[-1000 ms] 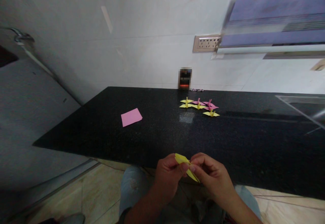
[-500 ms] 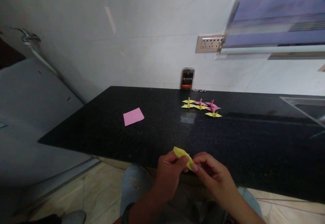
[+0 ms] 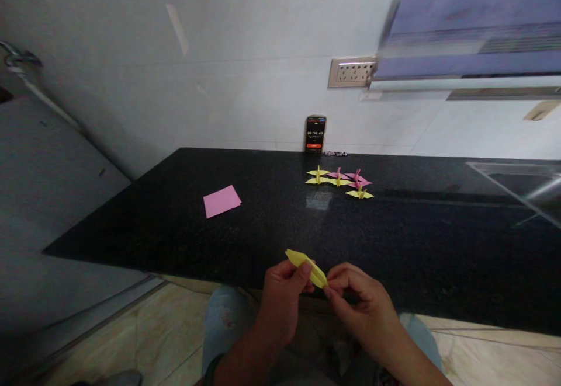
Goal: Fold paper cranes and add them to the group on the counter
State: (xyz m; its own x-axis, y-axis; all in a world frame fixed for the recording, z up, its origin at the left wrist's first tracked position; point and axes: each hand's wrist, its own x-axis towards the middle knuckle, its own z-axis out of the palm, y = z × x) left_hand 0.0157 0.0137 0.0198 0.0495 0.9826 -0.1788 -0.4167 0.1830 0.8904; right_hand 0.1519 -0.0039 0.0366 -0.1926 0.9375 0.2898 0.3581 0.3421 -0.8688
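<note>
A folded piece of yellow origami paper, long and narrow, is held over the counter's front edge. My left hand pinches its middle, thumb on top. At its lower right end, my right hand grips the tip between thumb and forefinger. Farther back on the counter stand several small folded paper cranes, among them a yellow crane in front and a pink crane behind it. To the left lies a pink square of paper, apparently a small stack.
The black counter runs along a tiled wall. A phone showing a timer leans on the wall, with a patterned thin item beside it. A sink is at the right, a socket panel above.
The whole scene has shifted slightly left as the view turned. My right thumb has slid back toward the paper's end, leaving more of the yellow paper showing.
</note>
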